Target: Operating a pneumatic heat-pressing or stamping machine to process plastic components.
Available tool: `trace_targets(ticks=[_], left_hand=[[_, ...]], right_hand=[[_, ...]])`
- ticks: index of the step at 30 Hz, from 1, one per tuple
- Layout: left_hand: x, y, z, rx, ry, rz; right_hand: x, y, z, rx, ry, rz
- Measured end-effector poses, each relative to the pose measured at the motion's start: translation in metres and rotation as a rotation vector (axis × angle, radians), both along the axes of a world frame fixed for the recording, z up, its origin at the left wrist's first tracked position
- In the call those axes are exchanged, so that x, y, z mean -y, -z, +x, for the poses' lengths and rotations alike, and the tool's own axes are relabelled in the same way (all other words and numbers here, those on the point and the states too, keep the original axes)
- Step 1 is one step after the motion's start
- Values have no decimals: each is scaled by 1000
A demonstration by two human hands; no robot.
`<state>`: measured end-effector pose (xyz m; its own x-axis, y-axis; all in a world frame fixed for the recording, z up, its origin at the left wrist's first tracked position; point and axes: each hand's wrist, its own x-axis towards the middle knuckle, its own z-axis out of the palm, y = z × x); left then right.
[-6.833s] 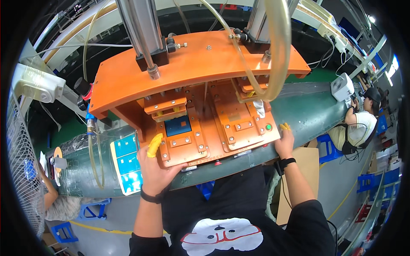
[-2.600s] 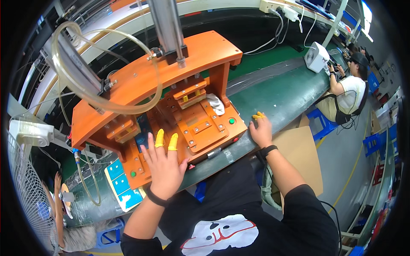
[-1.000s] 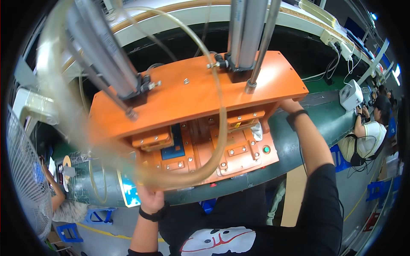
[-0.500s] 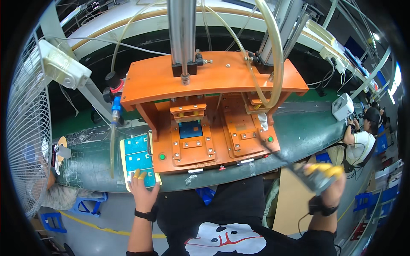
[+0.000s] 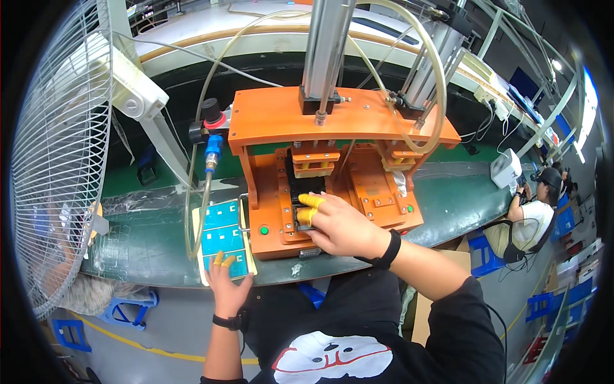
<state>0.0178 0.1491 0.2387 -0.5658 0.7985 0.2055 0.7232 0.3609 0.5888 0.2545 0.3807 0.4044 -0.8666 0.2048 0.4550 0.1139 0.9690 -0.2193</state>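
An orange two-station press stands on the bench before me. My right hand, with yellow finger covers on some fingers, is closed on a long dark flat piece over the left station's bed, under its press head. The fingers hide part of that piece, so its exact kind does not show. My left hand, also with yellow finger covers, lies with fingers spread at the near end of a pale yellow board bearing blue panels with small white squares. Nothing is gripped in it.
A green button sits at the press's left front. The right station's bed lies beside my right forearm. Air hoses and a blue-fitted regulator stand left. A wire-guard fan is at far left. Another person sits far right.
My right hand has swung from the right side to the press's left station, bringing the dark piece along. My left hand stays at the blue panels. The view has shifted.
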Motion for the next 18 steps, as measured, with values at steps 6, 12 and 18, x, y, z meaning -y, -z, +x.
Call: trace_targets(ticks=[6, 12, 18], left_hand=[[1, 4, -5, 35, 10, 25], [2, 0, -12, 85, 18, -1], [-3, -9, -4, 31, 10, -50]], right_hand=[[-1, -21, -7, 186, 58, -171], [10, -30, -14, 168, 11, -30], [93, 9, -38, 57, -74, -299]])
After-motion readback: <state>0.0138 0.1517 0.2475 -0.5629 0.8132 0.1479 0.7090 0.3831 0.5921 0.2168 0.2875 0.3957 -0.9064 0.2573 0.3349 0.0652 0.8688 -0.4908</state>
